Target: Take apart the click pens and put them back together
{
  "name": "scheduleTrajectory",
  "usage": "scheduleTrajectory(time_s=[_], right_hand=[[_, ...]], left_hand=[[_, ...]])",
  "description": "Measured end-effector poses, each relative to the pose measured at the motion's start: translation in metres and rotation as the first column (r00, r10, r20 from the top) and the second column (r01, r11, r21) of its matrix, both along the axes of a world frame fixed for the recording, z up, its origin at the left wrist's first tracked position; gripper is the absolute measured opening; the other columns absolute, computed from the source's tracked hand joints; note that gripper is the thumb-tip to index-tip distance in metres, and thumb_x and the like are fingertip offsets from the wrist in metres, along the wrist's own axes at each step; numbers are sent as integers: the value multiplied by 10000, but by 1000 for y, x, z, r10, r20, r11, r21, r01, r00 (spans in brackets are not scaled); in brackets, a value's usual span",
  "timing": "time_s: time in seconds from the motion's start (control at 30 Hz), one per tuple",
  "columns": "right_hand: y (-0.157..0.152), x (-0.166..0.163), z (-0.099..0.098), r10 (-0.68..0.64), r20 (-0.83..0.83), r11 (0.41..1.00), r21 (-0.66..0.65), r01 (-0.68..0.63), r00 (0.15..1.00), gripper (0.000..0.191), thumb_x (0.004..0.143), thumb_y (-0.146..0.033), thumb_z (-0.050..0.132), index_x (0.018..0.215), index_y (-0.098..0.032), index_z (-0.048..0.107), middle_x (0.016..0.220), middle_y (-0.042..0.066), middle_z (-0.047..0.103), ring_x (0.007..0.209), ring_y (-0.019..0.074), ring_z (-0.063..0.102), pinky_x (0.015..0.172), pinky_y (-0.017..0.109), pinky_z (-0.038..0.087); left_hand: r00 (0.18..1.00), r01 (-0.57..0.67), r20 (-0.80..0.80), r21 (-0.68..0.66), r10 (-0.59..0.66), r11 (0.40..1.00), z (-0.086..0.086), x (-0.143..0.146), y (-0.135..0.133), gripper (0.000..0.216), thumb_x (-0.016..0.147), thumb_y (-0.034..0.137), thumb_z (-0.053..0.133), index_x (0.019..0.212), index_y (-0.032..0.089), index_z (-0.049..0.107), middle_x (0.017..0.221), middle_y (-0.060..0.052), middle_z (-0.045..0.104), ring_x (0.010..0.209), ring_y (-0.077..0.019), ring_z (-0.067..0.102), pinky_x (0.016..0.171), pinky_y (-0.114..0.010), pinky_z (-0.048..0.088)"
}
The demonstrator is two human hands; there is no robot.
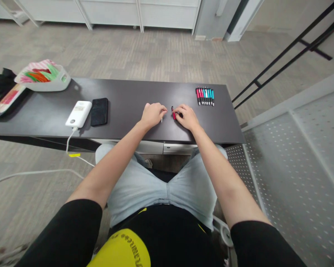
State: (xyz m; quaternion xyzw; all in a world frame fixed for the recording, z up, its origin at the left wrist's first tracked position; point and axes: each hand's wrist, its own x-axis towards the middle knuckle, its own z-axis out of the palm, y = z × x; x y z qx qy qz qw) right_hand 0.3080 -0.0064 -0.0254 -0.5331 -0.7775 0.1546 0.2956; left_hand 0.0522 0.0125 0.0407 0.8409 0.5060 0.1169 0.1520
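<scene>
My left hand [153, 114] hovers low over the dark desk, fingers closed in a pinch. A thin white stick [161, 119], perhaps a pen refill, pokes down from below its fingertips. To its right, my right hand [187, 116] rests on the desk with its fingers curled against a red pen [174, 113] with a dark end. The pen points away from me, and part of it is hidden by the fingers. Beyond my right hand lies a neat row of several red and teal pens [205, 96], side by side.
The narrow dark desk [133, 92] holds a white power bank [79, 114] with a cable, a black phone [99, 112] and a white basket [51, 85] of colourful packets. A black bag [2, 82] sits at the far left. A perforated metal panel [281, 178] stands at the right.
</scene>
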Motion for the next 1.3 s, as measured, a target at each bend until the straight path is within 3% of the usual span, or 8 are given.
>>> scheduleTrajectory(time_s=[0.17,0.53,0.83,0.93,1.03,1.2,1.3], right_hand=[[1,0,-2,40,21,999,17,-40,999,215,1124,-188,763,1203,-296,931,1356,134,881,1279,407,796,1196,591,634],[-2,-2,0,58,-57,998,0,-58,997,147,1027,-203,809,1077,-305,901,1225,105,886,1129,375,772,1157,580,645],[-2,-2,0,72,-118,997,6,-71,990,72,1010,-237,854,1024,-301,885,1181,101,852,1101,357,756,1149,565,659],[-3,-2,0,53,-138,999,6,-52,989,85,1031,-252,841,1074,-306,891,1234,106,838,1090,348,753,1120,555,677],[-2,0,-1,27,-122,999,35,-23,992,136,1039,-280,857,1165,-307,901,1310,126,833,1189,380,773,1186,589,667],[-3,1,0,-18,-27,1000,24,19,999,267,1014,-328,922,1280,-309,914,1467,147,844,1389,451,761,1274,667,614],[-5,1,3,-9,7,1000,7,9,1000,271,1020,-343,931,1287,-305,913,1506,149,851,1435,462,761,1282,680,598]], left_hand=[[996,1,-88,-26,-4,1000,-3,13,6,299,1217,286,699,1283,304,990,1418,-140,947,1414,-429,825,1267,-592,494],[997,-74,-12,-41,73,996,-7,19,3,205,1093,214,744,1117,287,934,1111,-90,964,1190,-389,876,1281,-598,488],[994,-107,21,-54,108,993,-9,21,9,165,1069,210,762,982,286,880,1081,-79,955,1141,-381,872,1281,-596,536],[989,-125,78,-49,129,991,-5,19,12,166,1096,224,755,1016,286,887,1065,-69,943,1152,-368,866,1272,-595,542],[981,-142,127,-37,146,989,1,12,14,165,1121,232,751,1102,279,908,1116,-73,937,1195,-358,858,1287,-612,531],[991,-66,113,-2,66,998,10,-4,12,90,1085,233,823,1110,263,904,1324,-115,906,1355,-375,805,1328,-628,490],[985,-105,143,21,101,994,12,-15,10,95,1122,248,791,1088,260,879,1314,-113,883,1302,-355,778,1321,-607,472]])
